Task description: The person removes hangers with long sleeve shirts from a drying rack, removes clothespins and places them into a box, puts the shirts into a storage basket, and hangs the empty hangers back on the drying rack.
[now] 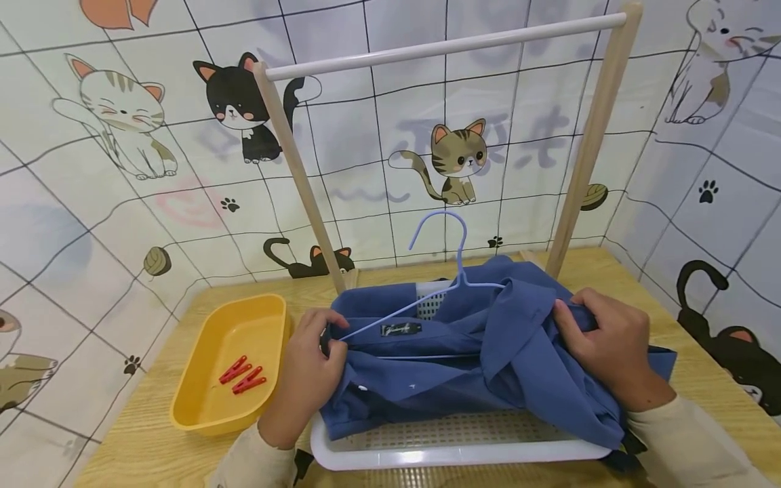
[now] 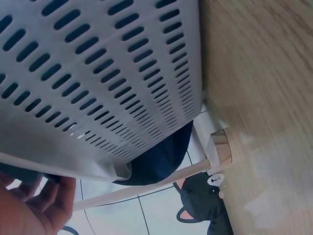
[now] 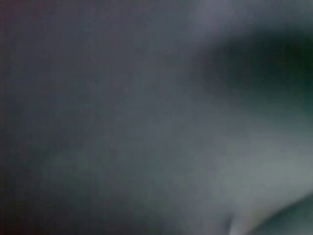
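Note:
A blue garment [image 1: 421,383] with a dark collar label [image 1: 401,329] lies bunched over a white plastic basket [image 1: 451,455]. A periwinkle wire hanger [image 1: 462,261] stands hook-up at its neckline, its right shoulder running under the cloth. My left hand [image 1: 310,362] pinches the garment's left side at the hanger's left end, thumb and fingers curled together. On the right, my right hand [image 1: 613,339] grips a folded-over part of the garment, thumb on top. In the left wrist view, the curled left hand [image 2: 36,208] shows beside the slotted basket [image 2: 139,90]. The right wrist view is too dark and blurred to read.
A wooden rack with a white crossbar [image 1: 451,46] rises behind the basket. Left of it, a yellow tray [image 1: 277,339] holds two red clothespins [image 1: 249,381]. All stand on a wood-grain table [image 1: 143,413], backed by a cat-patterned wall covering [image 1: 378,203].

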Available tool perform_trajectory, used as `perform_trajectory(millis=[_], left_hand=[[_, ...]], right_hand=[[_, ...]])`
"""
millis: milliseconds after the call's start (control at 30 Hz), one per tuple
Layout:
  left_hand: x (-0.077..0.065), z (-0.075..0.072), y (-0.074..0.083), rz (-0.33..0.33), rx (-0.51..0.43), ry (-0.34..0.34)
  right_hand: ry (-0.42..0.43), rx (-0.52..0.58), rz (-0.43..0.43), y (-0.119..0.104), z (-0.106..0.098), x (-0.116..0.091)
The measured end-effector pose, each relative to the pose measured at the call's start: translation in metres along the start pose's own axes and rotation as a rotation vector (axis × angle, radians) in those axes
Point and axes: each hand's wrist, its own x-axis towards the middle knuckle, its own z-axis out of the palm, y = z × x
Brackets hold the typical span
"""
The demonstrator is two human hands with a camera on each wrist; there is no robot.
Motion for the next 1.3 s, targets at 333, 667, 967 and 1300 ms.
perform_trajectory(millis=[333, 667, 967, 1300], left_hand=[[0.0057, -0.0082, 0.0031, -0.214, 0.067, -0.226], [0.0061, -0.0090, 0.0003, -0.178, -0.032, -0.177], [0.0057, -0.0076, -0.0044, -0.094, -0.201, -0.071], [0.0066, -0.0076, -0.0019, -0.072, -0.274, -0.018]], right_hand=[[-0.057, -0.012, 0.041, 0.0008, -0.0032, 0.0016], [-0.066, -0.011, 0.101, 0.0057, -0.0020, -0.0029], [-0.127, -0.023, 0.123, 0.0027, -0.0054, 0.0003], [-0.214, -0.020, 0.028, -0.0019, -0.0074, 0.0039]])
